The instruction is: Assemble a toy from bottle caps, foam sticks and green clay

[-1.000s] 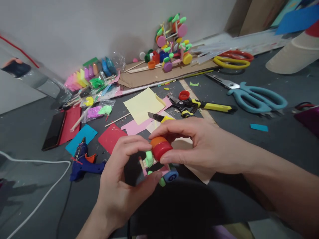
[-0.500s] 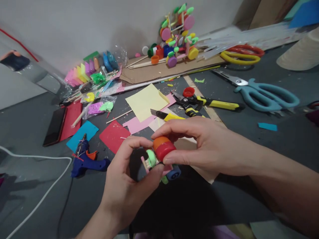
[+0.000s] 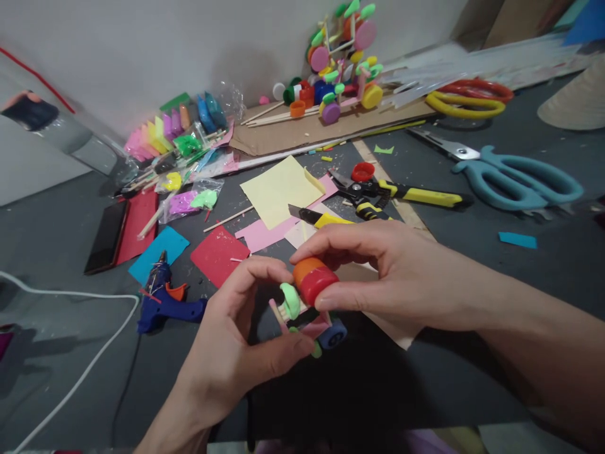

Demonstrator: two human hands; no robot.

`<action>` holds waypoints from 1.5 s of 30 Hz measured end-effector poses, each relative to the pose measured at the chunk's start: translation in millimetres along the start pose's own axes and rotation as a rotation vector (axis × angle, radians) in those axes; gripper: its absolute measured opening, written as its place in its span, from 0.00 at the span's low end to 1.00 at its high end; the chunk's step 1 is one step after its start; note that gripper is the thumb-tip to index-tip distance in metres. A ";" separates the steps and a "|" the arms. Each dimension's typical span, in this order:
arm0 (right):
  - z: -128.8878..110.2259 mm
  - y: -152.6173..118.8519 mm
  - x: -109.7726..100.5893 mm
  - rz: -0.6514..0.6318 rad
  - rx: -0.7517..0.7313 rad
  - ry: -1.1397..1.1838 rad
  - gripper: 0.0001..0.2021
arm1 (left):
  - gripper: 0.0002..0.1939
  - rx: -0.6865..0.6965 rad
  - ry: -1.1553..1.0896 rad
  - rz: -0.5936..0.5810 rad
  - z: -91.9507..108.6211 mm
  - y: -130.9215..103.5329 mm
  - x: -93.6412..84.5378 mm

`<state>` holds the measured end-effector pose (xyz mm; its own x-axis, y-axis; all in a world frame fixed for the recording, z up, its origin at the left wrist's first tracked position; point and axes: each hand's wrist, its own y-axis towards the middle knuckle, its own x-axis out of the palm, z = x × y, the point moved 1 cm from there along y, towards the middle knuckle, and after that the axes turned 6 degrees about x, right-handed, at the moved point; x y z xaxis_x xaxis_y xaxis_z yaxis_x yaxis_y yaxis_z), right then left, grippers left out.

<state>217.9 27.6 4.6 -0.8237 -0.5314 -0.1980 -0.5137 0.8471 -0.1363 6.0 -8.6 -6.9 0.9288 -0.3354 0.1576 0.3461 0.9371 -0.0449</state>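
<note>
My right hand (image 3: 378, 271) grips an orange bottle cap (image 3: 308, 268) and a red bottle cap (image 3: 317, 287), pressed together between thumb and fingers. Below them is a small toy vehicle (image 3: 314, 328) of pink strips and sticks, with light green clay pieces (image 3: 289, 301) and a blue cap wheel (image 3: 333, 335). My left hand (image 3: 241, 334) curls around the toy's left side. Its thumb lies along the toy's front, and its index fingertip is close against the orange cap. Whether the caps are fixed to the toy is hidden.
A blue glue gun (image 3: 165, 302) with a white cable lies left. Beyond my hands lie a yellow utility knife (image 3: 326, 219), pliers (image 3: 363, 195), teal scissors (image 3: 515, 180) and coloured paper (image 3: 278, 192). Finished cap-wheeled toys (image 3: 345, 75) stand on cardboard at the back.
My left thumb has shifted down, away from the caps, showing more of the toy's pink frame. My right hand keeps its hold on the two caps. The view has shifted slightly.
</note>
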 end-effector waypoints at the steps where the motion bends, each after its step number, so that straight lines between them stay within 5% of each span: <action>1: 0.9 0.7 0.2 0.000 0.003 0.021 0.10 | 0.24 -0.010 -0.025 -0.011 -0.2 -0.1 -0.5; 12: 3.2 3.4 1.7 -0.023 0.020 0.149 0.09 | 0.27 -0.107 -0.017 0.033 -5.4 -1.3 0.4; 21: 16.2 10.9 -4.0 -0.144 0.042 0.206 0.09 | 0.20 -0.168 0.285 0.184 -6.9 3.6 1.7; 25: 16.1 11.1 -4.9 -0.109 0.094 -0.056 0.10 | 0.15 -0.145 0.396 0.212 -6.4 5.2 2.9; 31: 6.0 2.0 -17.3 -0.067 0.097 -0.472 0.15 | 0.09 -0.111 0.550 0.105 -4.4 9.3 2.1; 35: -0.2 -7.9 -48.3 0.222 0.059 -0.684 0.15 | 0.13 -0.124 0.656 0.065 -3.5 8.5 2.7; 39: -4.2 -15.1 -76.7 0.474 0.235 -0.995 0.15 | 0.14 -0.053 0.674 0.045 -4.2 7.3 -0.5; 45: -5.0 -13.2 -75.1 0.387 0.452 -1.222 0.11 | 0.15 -0.024 0.650 -0.006 -7.0 7.7 -7.4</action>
<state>285.3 56.4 26.1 -0.0373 -0.1321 -0.9905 0.0175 0.9910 -0.1328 2.8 0.4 -15.3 0.8150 -0.3377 -0.4709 0.3475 0.9351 -0.0693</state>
